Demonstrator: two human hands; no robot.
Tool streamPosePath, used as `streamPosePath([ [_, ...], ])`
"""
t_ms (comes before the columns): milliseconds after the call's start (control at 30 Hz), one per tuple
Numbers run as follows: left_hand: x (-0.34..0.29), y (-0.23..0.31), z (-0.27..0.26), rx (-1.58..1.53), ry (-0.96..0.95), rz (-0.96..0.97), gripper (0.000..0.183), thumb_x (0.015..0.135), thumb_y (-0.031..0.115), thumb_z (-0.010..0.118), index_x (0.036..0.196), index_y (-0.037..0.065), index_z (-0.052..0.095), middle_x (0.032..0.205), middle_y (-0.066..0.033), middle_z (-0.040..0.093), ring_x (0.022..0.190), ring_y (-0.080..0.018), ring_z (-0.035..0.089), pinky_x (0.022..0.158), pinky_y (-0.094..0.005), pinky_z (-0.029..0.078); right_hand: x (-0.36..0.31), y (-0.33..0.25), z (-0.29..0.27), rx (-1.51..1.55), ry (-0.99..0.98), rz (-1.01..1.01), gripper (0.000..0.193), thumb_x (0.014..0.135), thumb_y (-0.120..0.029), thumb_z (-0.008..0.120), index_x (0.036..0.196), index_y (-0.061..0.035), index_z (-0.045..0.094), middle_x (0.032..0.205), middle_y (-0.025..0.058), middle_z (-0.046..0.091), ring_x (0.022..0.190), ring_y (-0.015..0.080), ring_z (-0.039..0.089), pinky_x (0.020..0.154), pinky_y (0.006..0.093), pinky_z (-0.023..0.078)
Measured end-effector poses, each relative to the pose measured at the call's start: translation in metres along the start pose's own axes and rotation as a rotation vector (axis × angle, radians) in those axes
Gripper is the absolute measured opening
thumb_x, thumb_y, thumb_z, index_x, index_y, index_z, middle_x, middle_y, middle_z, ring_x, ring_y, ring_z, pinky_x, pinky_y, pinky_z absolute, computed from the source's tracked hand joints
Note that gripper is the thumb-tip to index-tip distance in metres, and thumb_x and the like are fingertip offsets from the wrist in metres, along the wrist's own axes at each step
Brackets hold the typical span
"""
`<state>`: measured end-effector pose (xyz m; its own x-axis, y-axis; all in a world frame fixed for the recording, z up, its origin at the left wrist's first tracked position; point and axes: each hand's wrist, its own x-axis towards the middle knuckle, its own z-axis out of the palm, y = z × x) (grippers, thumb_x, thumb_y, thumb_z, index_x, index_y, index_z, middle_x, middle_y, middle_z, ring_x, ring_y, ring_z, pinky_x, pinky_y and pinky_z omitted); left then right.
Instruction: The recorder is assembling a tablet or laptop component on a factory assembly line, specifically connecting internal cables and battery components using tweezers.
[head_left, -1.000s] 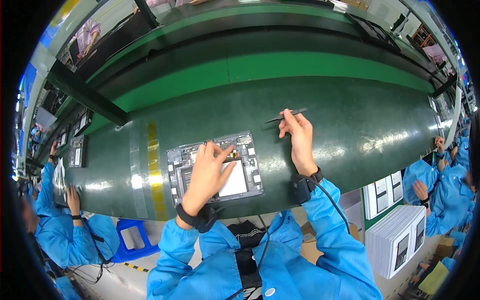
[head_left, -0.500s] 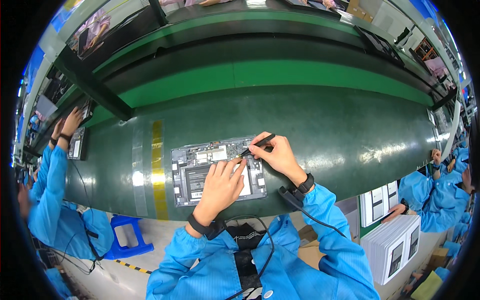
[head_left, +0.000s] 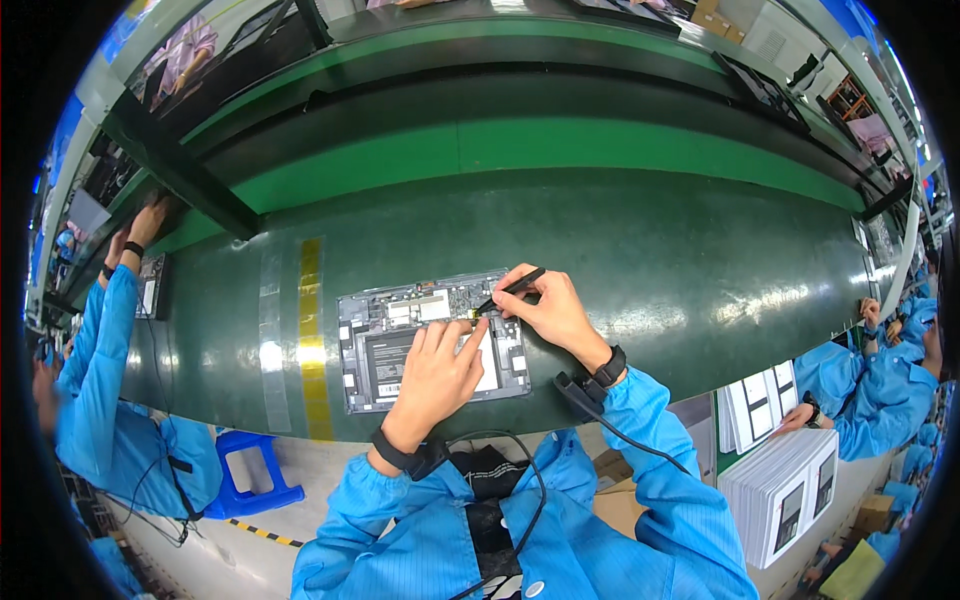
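An opened tablet-like device (head_left: 352,372) lies flat on the green bench, its circuit board (head_left: 462,297) along the far side and a black battery (head_left: 388,362) nearer me. My left hand (head_left: 438,372) rests across its middle with fingers stretched out, covering part of the battery area; the forefinger reaches the board's near edge. In my right hand (head_left: 548,308), thumb and fingers pinch black tweezers (head_left: 522,283). Their tip slants down leftward onto the board, beside a small yellow piece (head_left: 475,314) close to my left fingertips. Whether the tip grips that piece is too small to tell.
Yellow tape (head_left: 314,340) and clear tape (head_left: 273,340) cross the bench left of the device. A dark post (head_left: 185,170) stands farther left, near a co-worker's arms (head_left: 125,285). Stacked white panels (head_left: 775,500) are at the lower right, and a blue stool (head_left: 262,480) is below left.
My hands and the tweezers keep nearly the same place over the board, with a slight tip shift. The co-worker's hands at left have moved farther away from the bench's front edge.
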<state>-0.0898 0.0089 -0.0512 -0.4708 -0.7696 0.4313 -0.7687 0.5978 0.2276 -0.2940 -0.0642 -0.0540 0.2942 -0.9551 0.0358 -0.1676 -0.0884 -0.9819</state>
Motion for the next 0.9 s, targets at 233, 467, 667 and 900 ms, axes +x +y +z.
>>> streamPosePath([
  [233,0.000,0.002,0.000,-0.025,0.006,-0.002,0.045,0.080,0.005,0.066,0.124,0.004,0.065,0.102,-0.0078,0.058,0.093,-0.0261,0.055,0.078,-0.0387,0.045,0.000,0.006,0.000,-0.025,-0.015,-0.013,0.014,0.089,-0.008,0.072,0.097,0.0027,0.069,0.080,0.0076,0.072,0.073,0.0120,0.070,0.068,0.0259,0.055],
  [467,0.001,-0.001,0.000,-0.023,-0.005,-0.013,0.043,0.081,0.006,0.066,0.124,0.004,0.065,0.102,-0.0077,0.059,0.092,-0.0261,0.055,0.078,-0.0383,0.045,0.002,-0.001,0.000,-0.016,-0.030,0.007,0.015,0.090,-0.010,0.072,0.097,0.0029,0.069,0.079,0.0079,0.072,0.071,0.0121,0.069,0.068,0.0261,0.055],
  [667,0.012,0.003,-0.006,-0.054,0.047,-0.019,0.036,0.082,0.014,0.071,0.117,0.006,0.067,0.100,-0.0068,0.058,0.092,-0.0254,0.054,0.078,-0.0389,0.044,0.001,0.000,0.000,0.017,0.039,-0.059,0.017,0.088,-0.013,0.073,0.090,0.0028,0.068,0.071,0.0085,0.071,0.063,0.0123,0.068,0.059,0.0271,0.053],
  [900,0.063,-0.047,0.005,-0.205,-0.056,-0.199,0.035,0.064,0.018,0.086,0.088,0.007,0.063,0.089,-0.0098,0.055,0.090,-0.0322,0.053,0.078,-0.0421,0.043,0.019,0.032,-0.011,0.327,0.482,0.003,0.015,0.092,-0.012,0.071,0.096,-0.0003,0.063,0.075,0.0067,0.067,0.057,0.0109,0.061,0.051,0.0250,0.049],
])
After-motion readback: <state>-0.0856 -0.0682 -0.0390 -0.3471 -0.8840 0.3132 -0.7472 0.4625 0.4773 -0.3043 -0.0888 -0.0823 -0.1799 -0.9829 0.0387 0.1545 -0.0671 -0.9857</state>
